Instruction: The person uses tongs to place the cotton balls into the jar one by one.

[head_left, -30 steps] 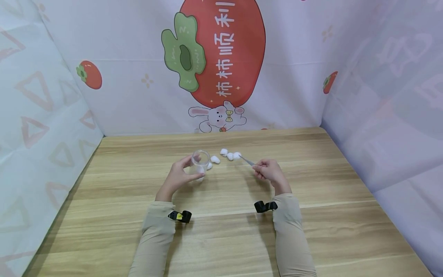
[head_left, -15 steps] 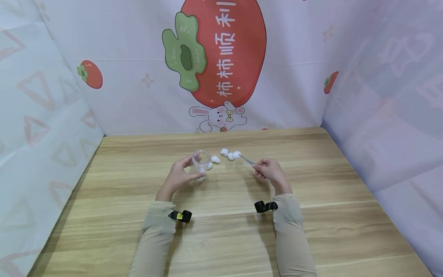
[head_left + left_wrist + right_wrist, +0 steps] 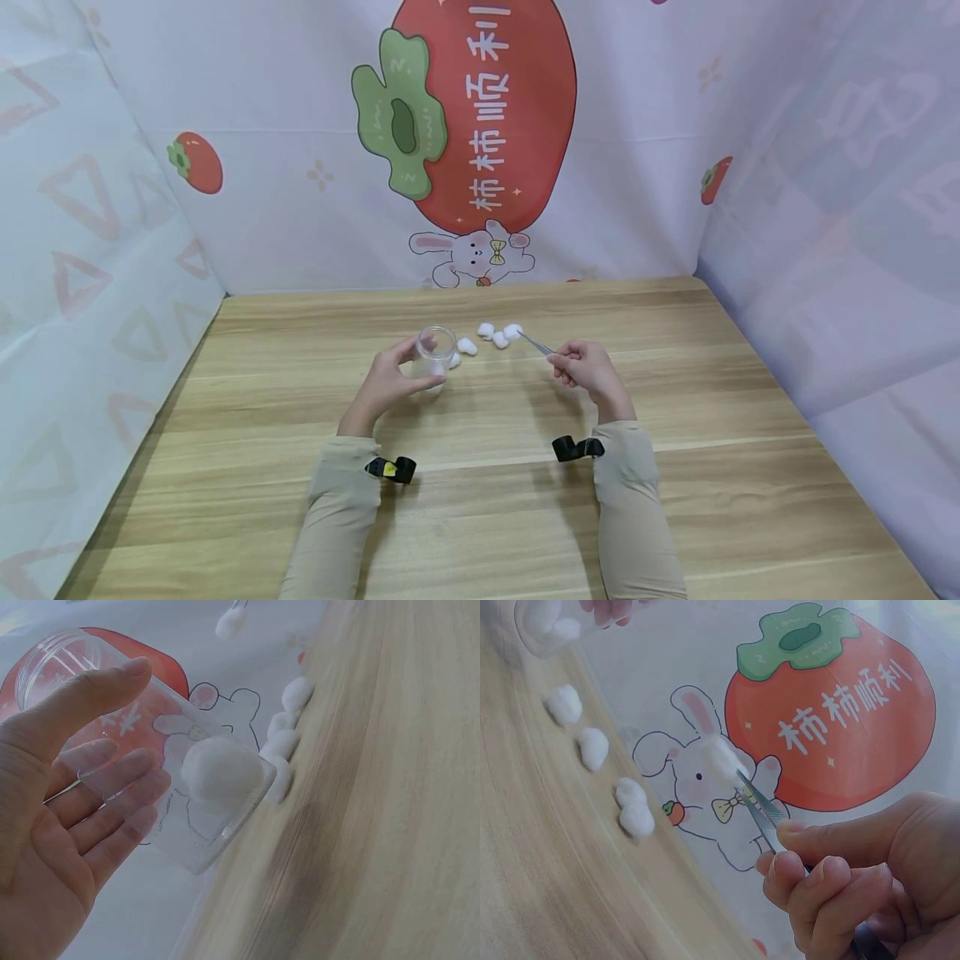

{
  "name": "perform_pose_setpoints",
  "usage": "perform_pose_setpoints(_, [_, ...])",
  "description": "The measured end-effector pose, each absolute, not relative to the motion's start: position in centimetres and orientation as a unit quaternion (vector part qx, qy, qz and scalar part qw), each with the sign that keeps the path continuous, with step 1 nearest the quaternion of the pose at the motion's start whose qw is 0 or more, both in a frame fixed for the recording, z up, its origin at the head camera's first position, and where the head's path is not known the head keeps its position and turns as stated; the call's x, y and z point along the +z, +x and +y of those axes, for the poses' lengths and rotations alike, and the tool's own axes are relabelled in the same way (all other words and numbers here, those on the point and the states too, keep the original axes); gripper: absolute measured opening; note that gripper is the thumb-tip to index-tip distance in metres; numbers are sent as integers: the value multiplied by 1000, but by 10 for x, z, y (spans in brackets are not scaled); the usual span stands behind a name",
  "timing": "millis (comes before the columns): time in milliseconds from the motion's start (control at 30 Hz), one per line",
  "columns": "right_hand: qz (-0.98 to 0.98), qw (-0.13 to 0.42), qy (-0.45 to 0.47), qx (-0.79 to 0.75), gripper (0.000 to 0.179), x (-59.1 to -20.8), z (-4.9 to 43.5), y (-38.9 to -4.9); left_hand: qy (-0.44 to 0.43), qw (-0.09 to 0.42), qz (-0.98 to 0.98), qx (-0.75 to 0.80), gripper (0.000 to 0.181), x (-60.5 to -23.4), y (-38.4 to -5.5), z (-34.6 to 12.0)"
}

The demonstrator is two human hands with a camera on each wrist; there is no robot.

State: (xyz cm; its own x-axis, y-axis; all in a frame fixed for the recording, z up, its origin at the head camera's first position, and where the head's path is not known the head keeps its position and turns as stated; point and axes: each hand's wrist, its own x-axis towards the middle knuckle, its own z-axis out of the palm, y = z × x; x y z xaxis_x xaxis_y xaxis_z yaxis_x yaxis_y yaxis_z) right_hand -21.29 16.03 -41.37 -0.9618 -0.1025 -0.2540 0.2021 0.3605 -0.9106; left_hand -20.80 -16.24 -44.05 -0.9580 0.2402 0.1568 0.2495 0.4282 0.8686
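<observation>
My left hand [image 3: 386, 383] grips a clear jar [image 3: 437, 343], its open mouth up and thumb and fingers around its side. A white cotton ball [image 3: 217, 771] shows inside, near the jar's bottom, in the left wrist view. My right hand [image 3: 588, 372] pinches metal tweezers [image 3: 537, 344] between thumb and fingers. Between the tweezer tips a cotton ball [image 3: 724, 760] is held, lifted off the table in both wrist views. Several other cotton balls [image 3: 467, 346] lie in a loose row on the table, between the jar and the tweezers.
The wooden table [image 3: 480, 517] reaches back to a white printed cloth [image 3: 285, 217] with a persimmon and a rabbit. Side cloths [image 3: 832, 250] stand along the left and right edges. Each sleeve carries a black wrist strap [image 3: 390, 469].
The tweezers and the cotton ball at their tips have risen slightly away from the row, with my right hand. My left hand and the jar have stayed in place.
</observation>
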Motion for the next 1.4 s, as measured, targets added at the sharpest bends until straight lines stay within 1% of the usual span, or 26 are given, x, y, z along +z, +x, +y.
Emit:
perform_pose_setpoints(367, [820, 126, 25, -557, 25, -408, 159, -209, -146, 2, -845, -515, 70, -441, -208, -162])
perform_pose_setpoints(733, [820, 118, 14, -559, 21, -407, 157, -209, -145, 4, -845, -515, 68, -441, -208, -161])
perform_pose_setpoints(1400, [823, 108, 8, -558, 19, -402, 155, -206, -142, -2, -849, -509, 69, -440, -207, -159])
